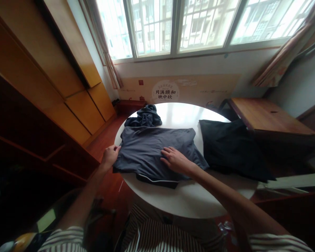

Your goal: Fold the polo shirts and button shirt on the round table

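Note:
A dark grey garment, perhaps a shirt, lies spread on the round white table. At its left edge my left hand is closed, pinching the cloth between thumb and fingers. My right hand rests on the garment right of its middle, fingers stretched out and lying flat. A black part with a white trim line sticks out from under the near edge. Small folds run across the grey cloth.
A crumpled dark cloth sits at the table's far left. Black cloth lies on the right, hanging over the edge. Beyond it stands a wooden desk. Wooden cabinets line the left; windows fill the far wall.

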The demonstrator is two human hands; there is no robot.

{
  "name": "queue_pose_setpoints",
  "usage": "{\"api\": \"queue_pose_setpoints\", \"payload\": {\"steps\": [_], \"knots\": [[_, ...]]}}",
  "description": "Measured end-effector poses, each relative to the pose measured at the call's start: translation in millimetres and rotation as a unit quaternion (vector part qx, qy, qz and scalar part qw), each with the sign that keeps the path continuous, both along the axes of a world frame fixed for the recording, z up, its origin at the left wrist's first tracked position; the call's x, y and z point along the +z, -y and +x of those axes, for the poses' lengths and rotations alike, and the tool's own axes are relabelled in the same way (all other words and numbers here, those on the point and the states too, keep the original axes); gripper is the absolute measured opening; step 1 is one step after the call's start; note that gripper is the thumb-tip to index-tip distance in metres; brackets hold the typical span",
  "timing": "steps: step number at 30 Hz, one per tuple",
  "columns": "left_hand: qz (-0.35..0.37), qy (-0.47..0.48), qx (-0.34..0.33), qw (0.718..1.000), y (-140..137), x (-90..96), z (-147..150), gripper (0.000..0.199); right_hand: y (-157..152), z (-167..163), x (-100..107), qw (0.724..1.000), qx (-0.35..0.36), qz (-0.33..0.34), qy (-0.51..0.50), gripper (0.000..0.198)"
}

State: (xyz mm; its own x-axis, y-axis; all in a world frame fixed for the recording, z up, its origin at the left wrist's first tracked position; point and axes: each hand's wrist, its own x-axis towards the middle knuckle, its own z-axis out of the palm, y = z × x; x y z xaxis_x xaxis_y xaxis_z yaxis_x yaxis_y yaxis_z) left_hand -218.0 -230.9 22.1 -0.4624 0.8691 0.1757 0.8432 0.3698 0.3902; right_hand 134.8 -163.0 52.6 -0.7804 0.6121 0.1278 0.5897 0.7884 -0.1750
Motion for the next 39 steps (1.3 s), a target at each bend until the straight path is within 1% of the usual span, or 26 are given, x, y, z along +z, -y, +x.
{"api": "queue_pose_setpoints", "payload": {"steps": [2,5,7,9,11,13,15,17,19,21,23,24,25,26,27,28,29,30,31,32,33,34,35,36,37,39], "knots": [[0.0,0.009,0.007,1.0,10,1.2,0,0.032,13,23,-5,0.999,-0.003,0.034,-0.001,0.033],[-0.021,0.037,0.03,0.999,31,4.7,4,0.037,35,73,-7,0.996,-0.002,0.093,0.001,0.03],[-0.041,0.047,0.039,0.997,47,7.0,8,0.042,45,107,-10,0.992,0.007,0.125,0.02,0.032],[-0.046,0.037,0.029,0.998,61,8.2,11,0.043,50,134,-14,0.986,0.012,0.161,0.043,0.04],[-0.044,0.008,0.015,0.999,72,8.2,13,0.041,51,150,-18,0.978,0.016,0.199,0.057,0.048],[-0.047,-0.024,-0.003,0.999,79,7.6,12,0.041,49,155,-20,0.973,0.014,0.219,0.065,0.047],[-0.048,-0.041,-0.028,0.998,83,6.3,9,0.045,47,155,-17,0.975,0.008,0.209,0.07,0.038],[-0.039,-0.038,-0.039,0.998,85,4.1,3,0.046,47,155,-14,0.979,0.007,0.19,0.068,0.032],[-0.032,-0.028,-0.033,0.999,88,1.8,-6,0.047,50,158,-14,0.982,0.02,0.178,0.063,0.03],[-0.047,-0.018,-0.023,0.998,90,1.9,-14,0.047,56,163,-17,0.983,0.04,0.167,0.059,0.028],[-0.052,-0.039,0.0,0.998,89,7.8,-13,0.044,61,167,-16,0.987,0.056,0.141,0.047,0.024],[-0.036,-0.065,0.015,0.997,87,13.5,-7,0.041,62,167,-13,0.991,0.058,0.118,0.036,0.021],[-0.008,-0.096,0.022,0.995,83,20.7,4,0.038,60,166,-7,0.994,0.055,0.089,0.018,0.018],[0.026,-0.123,0.013,0.992,78,29.1,19,0.036,55,163,2,0.997,0.046,0.057,-0.006,0.018],[0.059,-0.14,-0.017,0.988,71,37.9,40,0.034,46,159,14,0.999,0.03,0.024,-0.032,0.021],[0.077,-0.141,-0.074,0.984,64,46.2,65,0.034,32,154,26,0.998,0.007,-0.005,-0.058,0.025],[0.075,-0.125,-0.153,0.977,56,53.5,93,0.035,13,148,38,0.996,-0.02,-0.027,-0.08,0.03],[0.062,-0.11,-0.246,0.961,47,59.2,125,0.035,-8,142,49,0.994,-0.056,-0.038,-0.091,0.032],[0.044,-0.105,-0.346,0.932,40,63.0,157,0.034,-32,135,58,0.99,-0.1,-0.041,-0.091,0.031],[0.021,-0.112,-0.439,0.891,32,64.9,189,0.033,-57,128,64,0.985,-0.143,-0.048,-0.081,0.028],[0.006,-0.129,-0.508,0.852,26,65.1,220,0.032,-81,122,68,0.981,-0.172,-0.068,-0.061,0.024],[0.001,-0.148,-0.555,0.818,20,63.8,247,0.03,-103,116,69,0.973,-0.207,-0.097,-0.04,0.02],[0.0,-0.17,-0.582,0.795,15,61.5,270,0.028,-121,111,69,0.963,-0.235,-0.134,-0.017,0.019],[0.003,-0.192,-0.598,0.778,10,58.4,289,0.027,-136,108,67,0.953,-0.255,-0.164,0.001,0.022],[0.008,-0.213,-0.605,0.767,6,54.8,303,0.028,-148,105,64,0.945,-0.264,-0.192,0.01,0.028],[0.011,-0.245,-0.605,0.758,-1,46.7,319,0.033,-162,103,56,0.938,-0.248,-0.243,0.002,0.043]]}}
